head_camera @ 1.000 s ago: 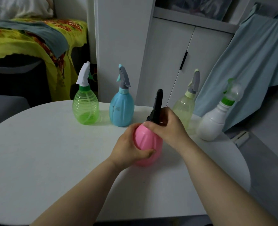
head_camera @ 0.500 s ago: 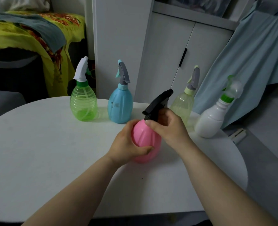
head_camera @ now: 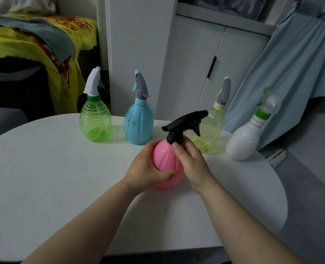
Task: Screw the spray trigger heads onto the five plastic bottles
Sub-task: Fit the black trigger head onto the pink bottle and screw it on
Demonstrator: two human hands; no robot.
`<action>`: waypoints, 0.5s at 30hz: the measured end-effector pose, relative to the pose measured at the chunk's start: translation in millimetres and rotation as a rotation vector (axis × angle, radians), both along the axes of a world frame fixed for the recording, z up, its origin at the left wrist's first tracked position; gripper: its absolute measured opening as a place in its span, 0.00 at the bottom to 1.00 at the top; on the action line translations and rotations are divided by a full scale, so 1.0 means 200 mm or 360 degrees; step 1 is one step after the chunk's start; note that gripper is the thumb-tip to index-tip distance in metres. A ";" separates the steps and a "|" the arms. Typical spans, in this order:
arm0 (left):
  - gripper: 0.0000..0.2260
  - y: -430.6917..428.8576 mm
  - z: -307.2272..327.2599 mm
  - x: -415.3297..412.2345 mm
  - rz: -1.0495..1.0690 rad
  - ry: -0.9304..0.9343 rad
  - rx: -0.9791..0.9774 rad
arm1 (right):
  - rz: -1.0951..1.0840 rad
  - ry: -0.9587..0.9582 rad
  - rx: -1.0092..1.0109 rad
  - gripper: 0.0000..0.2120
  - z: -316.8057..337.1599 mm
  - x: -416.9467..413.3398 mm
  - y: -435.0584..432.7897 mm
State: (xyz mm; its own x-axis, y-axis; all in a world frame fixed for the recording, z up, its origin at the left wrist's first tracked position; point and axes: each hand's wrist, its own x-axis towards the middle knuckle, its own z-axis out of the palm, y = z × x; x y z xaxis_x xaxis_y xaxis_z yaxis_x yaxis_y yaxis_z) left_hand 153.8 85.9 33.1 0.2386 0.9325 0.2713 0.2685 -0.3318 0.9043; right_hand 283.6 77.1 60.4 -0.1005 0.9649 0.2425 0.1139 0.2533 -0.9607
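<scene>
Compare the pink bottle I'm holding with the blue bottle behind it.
The pink bottle is gripped by the left hand, the right hand pinching its black trigger head; the blue bottle stands untouched. The pink bottle's head points right; the blue bottle's grey trigger head stands steeply upright. Both are opaque and ribbed.

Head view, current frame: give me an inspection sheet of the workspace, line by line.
Surface: white round table, all five bottles standing on it.
Job's things: pink bottle with black trigger head on its neck, tightness cannot be told; green bottle, blue bottle, yellow-green bottle and white bottle upright in a row behind, each with a head on.
Clutter: nothing seen.
Hands: left hand grips the pink bottle's body; right hand pinches the black trigger head's collar.
Cables: nothing seen.
Surroundings: white cabinet behind, light blue cloth hanging at right, yellow blanket at left.
</scene>
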 end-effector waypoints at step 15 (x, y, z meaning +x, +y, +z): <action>0.33 0.05 -0.01 -0.04 -0.0097 -0.0003 -0.0092 | -0.0120 0.0189 0.0058 0.08 -0.02 0.02 0.03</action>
State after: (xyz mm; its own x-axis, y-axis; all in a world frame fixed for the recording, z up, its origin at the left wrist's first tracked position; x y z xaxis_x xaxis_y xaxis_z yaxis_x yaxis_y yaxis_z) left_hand 146.2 95.7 31.6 0.2946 0.9304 0.2182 0.2477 -0.2949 0.9229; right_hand 286.6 82.8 55.5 0.0034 0.9590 0.2833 0.0197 0.2832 -0.9589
